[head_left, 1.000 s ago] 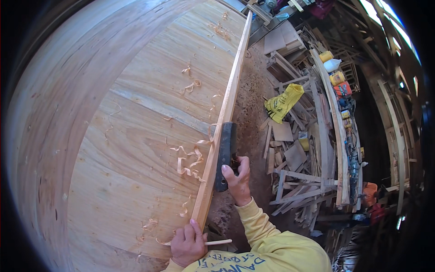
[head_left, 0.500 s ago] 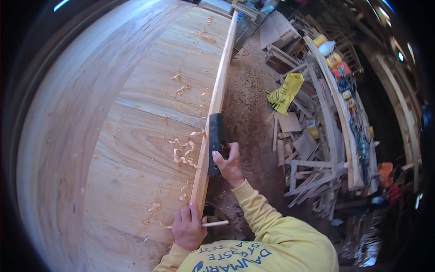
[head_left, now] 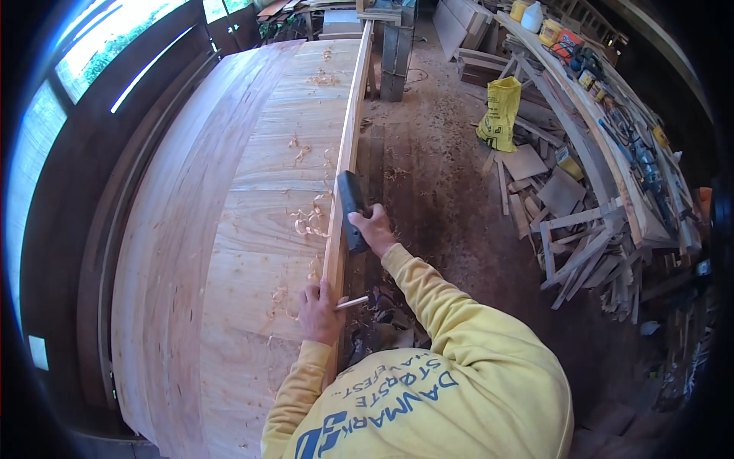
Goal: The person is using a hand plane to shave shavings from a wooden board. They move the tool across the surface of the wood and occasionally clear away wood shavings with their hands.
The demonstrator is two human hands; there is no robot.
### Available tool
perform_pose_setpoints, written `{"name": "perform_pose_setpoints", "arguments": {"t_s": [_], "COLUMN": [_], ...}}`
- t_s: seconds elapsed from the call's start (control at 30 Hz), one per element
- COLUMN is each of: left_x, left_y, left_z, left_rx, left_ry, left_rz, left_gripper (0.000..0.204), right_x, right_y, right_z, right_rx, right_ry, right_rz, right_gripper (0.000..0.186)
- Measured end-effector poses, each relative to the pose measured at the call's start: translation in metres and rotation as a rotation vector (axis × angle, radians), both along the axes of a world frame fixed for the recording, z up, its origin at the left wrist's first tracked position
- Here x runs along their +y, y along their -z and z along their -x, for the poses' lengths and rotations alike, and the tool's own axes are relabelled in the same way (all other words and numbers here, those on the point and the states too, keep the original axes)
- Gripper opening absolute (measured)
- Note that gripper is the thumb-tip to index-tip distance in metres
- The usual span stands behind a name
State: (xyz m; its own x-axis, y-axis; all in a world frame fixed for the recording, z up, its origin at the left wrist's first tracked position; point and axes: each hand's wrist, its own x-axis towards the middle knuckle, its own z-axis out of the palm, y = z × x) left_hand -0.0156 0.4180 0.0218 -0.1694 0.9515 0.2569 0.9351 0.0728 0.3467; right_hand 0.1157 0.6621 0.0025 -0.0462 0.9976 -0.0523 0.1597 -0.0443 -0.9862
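Note:
My right hand (head_left: pixel 373 227) grips a black hand plane (head_left: pixel 351 200) held against the side of a long light wooden strip (head_left: pixel 352 103). The strip runs along the right edge of a broad curved panel of pale boards (head_left: pixel 245 191). Nearer my body, my left hand (head_left: pixel 319 312) is closed on the strip, with a thin pale stick (head_left: pixel 353 301) poking out from it to the right. Curled shavings (head_left: pixel 307 223) lie on the panel to the left of the plane.
A dusty floor (head_left: pixel 424 191) runs along the right, with scrap wood (head_left: pixel 566 191) and a yellow sack (head_left: pixel 499 115). Beyond is a long plank bench (head_left: pixel 627 183) with containers and tools. A dark post (head_left: pixel 394 65) stands at the far end; a wall with openings (head_left: pixel 69 153) is at left.
The head view has shifted, bringing the left wall into sight and placing both hands higher in the picture. The plane and both hands stay at about the same places along the strip.

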Motion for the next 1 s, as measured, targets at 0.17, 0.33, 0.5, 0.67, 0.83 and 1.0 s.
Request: {"name": "perform_pose_setpoints", "arguments": {"t_s": [0.17, 0.33, 0.5, 0.67, 0.83, 1.0], "left_x": [-0.003, 0.001, 0.007, 0.012, 0.006, 0.000], "left_y": [-0.001, 0.002, 0.001, 0.008, 0.004, 0.011], "left_z": [-0.002, 0.001, 0.008, 0.004, 0.006, 0.009], "left_rx": [0.019, 0.038, 0.012, -0.003, -0.049, -0.056], "left_ry": [-0.027, 0.009, 0.091, 0.083, 0.117, 0.085], "left_rz": [0.115, 0.072, -0.048, -0.077, -0.110, -0.125], "left_gripper": [0.070, 0.068, 0.067, 0.064, 0.055, 0.042], "right_x": [-0.045, -0.073, -0.067, -0.064, -0.083, -0.126], "right_y": [0.016, -0.007, 0.031, 0.023, 0.011, 0.015], "right_z": [-0.055, -0.092, -0.097, -0.066, -0.033, -0.017], "right_rx": [0.301, 0.440, 0.291, 0.094, -0.106, -0.234], "right_ry": [-0.060, 0.061, 0.071, 0.060, -0.006, -0.125], "right_rz": [0.241, 0.271, 0.166, 0.056, -0.101, -0.383], "right_gripper": [0.047, 0.040, 0.051, 0.059, 0.063, 0.066]}}
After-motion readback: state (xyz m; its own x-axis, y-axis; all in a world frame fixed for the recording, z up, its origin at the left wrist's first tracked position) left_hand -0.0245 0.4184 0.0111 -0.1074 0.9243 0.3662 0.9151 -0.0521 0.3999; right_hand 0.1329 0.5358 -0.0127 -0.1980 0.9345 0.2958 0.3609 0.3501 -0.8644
